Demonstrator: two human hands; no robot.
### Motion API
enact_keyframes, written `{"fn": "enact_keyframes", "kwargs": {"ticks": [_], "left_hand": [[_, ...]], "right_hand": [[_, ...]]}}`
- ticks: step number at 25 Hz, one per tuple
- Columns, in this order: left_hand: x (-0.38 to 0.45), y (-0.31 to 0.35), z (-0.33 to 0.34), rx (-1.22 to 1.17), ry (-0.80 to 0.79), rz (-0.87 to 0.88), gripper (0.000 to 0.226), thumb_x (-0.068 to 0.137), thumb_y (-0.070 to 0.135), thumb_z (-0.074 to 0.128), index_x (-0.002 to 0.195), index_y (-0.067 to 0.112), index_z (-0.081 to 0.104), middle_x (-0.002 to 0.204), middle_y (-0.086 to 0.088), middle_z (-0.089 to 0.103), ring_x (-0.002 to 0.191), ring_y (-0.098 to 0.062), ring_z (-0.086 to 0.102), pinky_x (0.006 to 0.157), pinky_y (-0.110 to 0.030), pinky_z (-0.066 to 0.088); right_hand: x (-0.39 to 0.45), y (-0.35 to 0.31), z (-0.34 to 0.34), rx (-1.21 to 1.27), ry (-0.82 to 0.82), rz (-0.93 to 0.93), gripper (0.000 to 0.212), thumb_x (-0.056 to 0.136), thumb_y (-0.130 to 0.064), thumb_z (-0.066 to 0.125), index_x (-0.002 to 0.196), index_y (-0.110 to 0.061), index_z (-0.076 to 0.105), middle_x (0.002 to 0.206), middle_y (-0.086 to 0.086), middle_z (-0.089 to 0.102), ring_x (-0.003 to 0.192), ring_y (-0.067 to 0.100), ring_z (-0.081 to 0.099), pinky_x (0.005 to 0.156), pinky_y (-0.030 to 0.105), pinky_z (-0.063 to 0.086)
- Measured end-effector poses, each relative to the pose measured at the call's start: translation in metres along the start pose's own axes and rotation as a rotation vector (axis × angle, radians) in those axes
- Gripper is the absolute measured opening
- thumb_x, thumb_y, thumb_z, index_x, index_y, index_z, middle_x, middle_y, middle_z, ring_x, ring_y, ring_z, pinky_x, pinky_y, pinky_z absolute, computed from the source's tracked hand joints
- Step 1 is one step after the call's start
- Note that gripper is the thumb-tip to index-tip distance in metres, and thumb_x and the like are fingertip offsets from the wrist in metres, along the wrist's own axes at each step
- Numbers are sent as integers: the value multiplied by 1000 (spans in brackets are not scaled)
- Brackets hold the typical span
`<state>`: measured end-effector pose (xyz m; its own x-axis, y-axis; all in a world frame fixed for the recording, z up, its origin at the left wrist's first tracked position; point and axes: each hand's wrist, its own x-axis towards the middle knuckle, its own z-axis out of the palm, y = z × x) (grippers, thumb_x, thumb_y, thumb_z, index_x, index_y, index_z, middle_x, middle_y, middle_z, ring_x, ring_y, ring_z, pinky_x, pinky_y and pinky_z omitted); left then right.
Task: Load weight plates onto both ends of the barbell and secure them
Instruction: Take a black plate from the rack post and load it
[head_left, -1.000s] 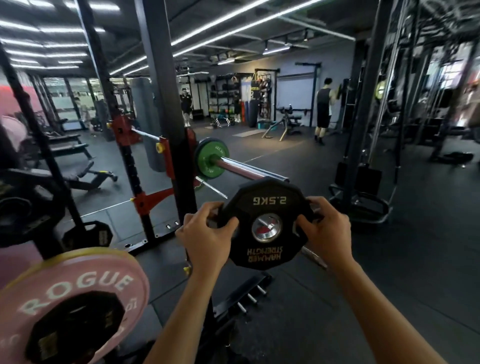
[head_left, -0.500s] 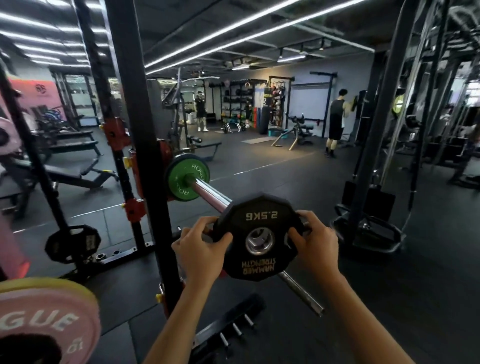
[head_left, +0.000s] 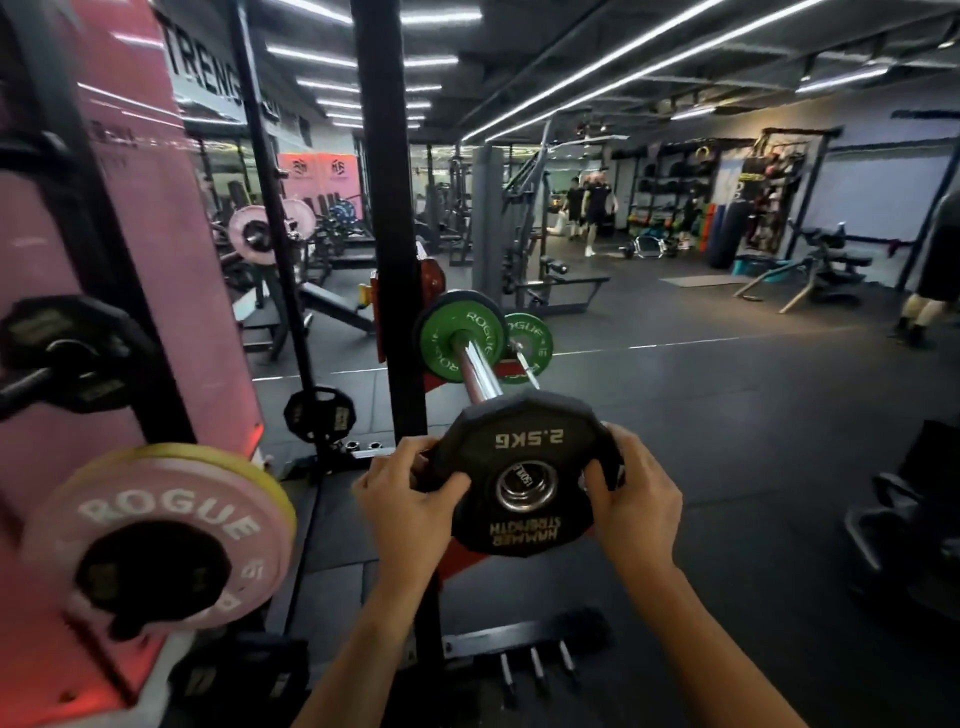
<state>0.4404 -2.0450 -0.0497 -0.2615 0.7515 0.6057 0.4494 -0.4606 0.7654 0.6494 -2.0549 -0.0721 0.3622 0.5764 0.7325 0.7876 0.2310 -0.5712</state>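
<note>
A black 2.5 kg plate (head_left: 524, 467) is gripped by its rim on both sides: my left hand (head_left: 402, 486) holds its left edge, my right hand (head_left: 636, 491) its right edge. The plate's steel-lined hole sits over the end of the chrome barbell sleeve (head_left: 475, 371), whose end face shows inside the hole. Further along the sleeve a green Rogue plate (head_left: 447, 338) is on the bar, against the rack. A second green Rogue plate (head_left: 530, 338) shows just behind it to the right.
The black rack upright (head_left: 387, 223) stands directly left of the sleeve. A pink Rogue plate (head_left: 156, 535) hangs on a storage peg at lower left, with black plates (head_left: 318, 413) on pegs behind. People stand at the back of the gym.
The view has swung left and closer to the rack. The plate's hole has lined up with and come onto the sleeve end; both hands keep their grip on the plate.
</note>
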Motion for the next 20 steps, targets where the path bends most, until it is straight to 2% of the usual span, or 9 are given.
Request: {"fn": "enact_keyframes", "kwargs": {"ticks": [3,8,11,14,17,20], "left_hand": [[-3,-5,3,62,14,21,39,64,44,61,93,19,67,74,11,60,77,-19,58,82,-60,46],[10,-10,9,172,-8,-1,29,70,25,79,95,18,67,73,8,61,81,-21,57,84,-58,45],[8,-11,9,232,-5,16,28,74,27,79,99,20,67,75,11,62,81,-16,57,89,-53,42],[5,-12,3,202,-31,48,29,79,31,77,106,25,67,77,18,61,75,-3,58,85,-48,49],[0,-12,-6,152,-129,13,39,80,51,71,115,35,61,86,23,63,85,0,61,87,-47,52],[-6,-6,-6,167,-146,-50,58,72,71,68,116,36,58,96,20,65,99,-11,62,94,-49,49]], "right_hand": [[5,0,8,16,-10,-10,35,87,-10,65,122,-13,61,99,7,70,73,26,65,68,41,55],[17,9,17,15,-87,4,29,90,-16,62,118,-17,58,92,5,69,70,24,61,64,35,49],[20,13,14,44,-101,-20,30,90,-18,64,118,-23,56,93,2,69,69,19,60,64,29,43],[18,17,8,102,-147,-39,34,92,-25,62,125,-30,52,97,-2,68,71,14,59,64,26,41],[18,21,-1,141,-243,-36,43,89,-38,60,130,-35,48,101,-6,66,76,8,57,66,26,42],[22,22,-7,147,-304,-50,53,86,-59,58,132,-34,48,101,-11,63,79,7,60,66,27,47]]}}
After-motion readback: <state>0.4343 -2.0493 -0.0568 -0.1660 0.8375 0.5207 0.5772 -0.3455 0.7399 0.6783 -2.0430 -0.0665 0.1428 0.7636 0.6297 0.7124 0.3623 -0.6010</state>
